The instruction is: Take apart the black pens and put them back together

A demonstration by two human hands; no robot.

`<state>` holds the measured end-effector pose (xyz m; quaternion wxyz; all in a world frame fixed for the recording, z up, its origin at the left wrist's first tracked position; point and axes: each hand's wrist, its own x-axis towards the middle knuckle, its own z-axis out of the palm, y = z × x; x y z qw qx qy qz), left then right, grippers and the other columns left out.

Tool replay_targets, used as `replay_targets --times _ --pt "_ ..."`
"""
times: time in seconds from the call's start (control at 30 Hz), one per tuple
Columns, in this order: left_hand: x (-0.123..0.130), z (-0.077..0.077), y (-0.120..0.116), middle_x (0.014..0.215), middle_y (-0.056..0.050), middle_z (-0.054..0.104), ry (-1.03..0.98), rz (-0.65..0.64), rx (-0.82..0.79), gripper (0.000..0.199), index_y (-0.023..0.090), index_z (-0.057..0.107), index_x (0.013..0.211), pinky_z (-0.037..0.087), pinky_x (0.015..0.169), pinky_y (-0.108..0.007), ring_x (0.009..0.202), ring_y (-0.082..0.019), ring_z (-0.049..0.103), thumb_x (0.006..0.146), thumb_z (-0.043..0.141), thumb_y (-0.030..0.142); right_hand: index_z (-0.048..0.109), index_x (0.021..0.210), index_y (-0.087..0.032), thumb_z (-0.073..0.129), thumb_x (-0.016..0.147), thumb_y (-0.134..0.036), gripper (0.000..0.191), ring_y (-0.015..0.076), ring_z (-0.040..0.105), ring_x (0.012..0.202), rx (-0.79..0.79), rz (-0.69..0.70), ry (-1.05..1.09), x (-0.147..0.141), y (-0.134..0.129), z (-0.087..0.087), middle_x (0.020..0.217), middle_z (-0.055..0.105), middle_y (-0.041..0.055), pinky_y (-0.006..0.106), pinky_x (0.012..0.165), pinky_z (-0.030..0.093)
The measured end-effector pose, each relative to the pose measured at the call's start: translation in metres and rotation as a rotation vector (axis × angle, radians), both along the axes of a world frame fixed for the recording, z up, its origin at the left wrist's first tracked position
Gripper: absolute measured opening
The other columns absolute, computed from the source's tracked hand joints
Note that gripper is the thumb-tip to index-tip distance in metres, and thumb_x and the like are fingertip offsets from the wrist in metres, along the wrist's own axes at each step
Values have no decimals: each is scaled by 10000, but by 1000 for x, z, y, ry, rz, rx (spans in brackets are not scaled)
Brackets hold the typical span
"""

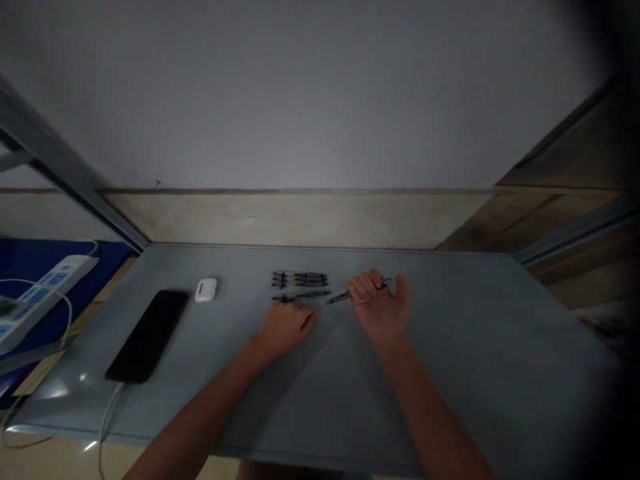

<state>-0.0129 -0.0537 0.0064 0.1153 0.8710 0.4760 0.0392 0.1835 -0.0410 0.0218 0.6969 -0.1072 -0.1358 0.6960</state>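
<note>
Pens [300, 279]: where are they on my screen?

Along the far side of the table [450, 360], a little left of its middle: a tight row of what looks like three, with a lone pen [301, 295] just nearer the front edge. Another pen [347, 297] sits in the right hand [381, 310].

Sweep left to right for me. What's around them?

Off the table's left edge, a white power strip [45, 300] lies on a blue surface [30, 260], a white cable [60, 300] looping over it. On the table's left side is a black phone [147, 337], a white charging cable [113, 407] dropping from its near end over the front edge. A white earbud case [205, 290] sits just right of the phone's far end, then come the pens.

And the hands?

The left hand [284, 329] rests palm down just below the lone pen, its fingers [305, 320] loosely curled and holding nothing I can see. I can't tell whether they touch that pen. The right hand lies palm up, its fingers [367, 288] curled narrow around the pen, the thumb [403, 292] standing apart.

Anything in the way?

That pen's tip points left, just beside the left fingers.
</note>
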Motion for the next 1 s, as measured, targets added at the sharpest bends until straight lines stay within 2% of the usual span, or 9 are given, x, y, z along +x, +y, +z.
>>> replay_targets --times 0.27,0.5,0.7,0.9,1.0 --pt "0 3 -2 847 -102 703 0 -8 4 450 172 672 891 492 726 -344 781 -234 667 961 280 382 184 627 -214 552 783 -303 410 114 263 456 -5 -7 -34 2 3 -4 522 213 -59 272 447 323" --pt "0 3 -1 852 -111 703 -11 3 -17 460 174 676 895 493 738 -345 783 -228 666 959 280 399 231 633 -220 535 798 -391 386 123 306 476 -9 -13 -29 1 1 0 542 243 -51 289 466 357" --pt "-1 0 -1 842 -108 707 0 -2 10 446 187 674 894 495 727 -337 778 -229 665 957 288 401 188 632 -217 549 781 -329 407 120 292 473 4 9 -27 1 0 0 535 221 -58 284 473 347" --pt "-1 2 -1 848 -87 707 13 -5 7 439 187 674 888 492 723 -320 781 -207 665 958 293 393 221 644 -221 532 785 -414 392 120 313 493 1 -10 11 0 -2 5 561 236 -53 286 484 368" --pt "0 2 -1 842 -89 707 26 10 2 436 184 678 897 492 729 -310 777 -197 666 955 301 395 215 641 -221 539 782 -395 394 121 311 492 0 -2 12 0 -2 5 557 235 -53 287 485 371"
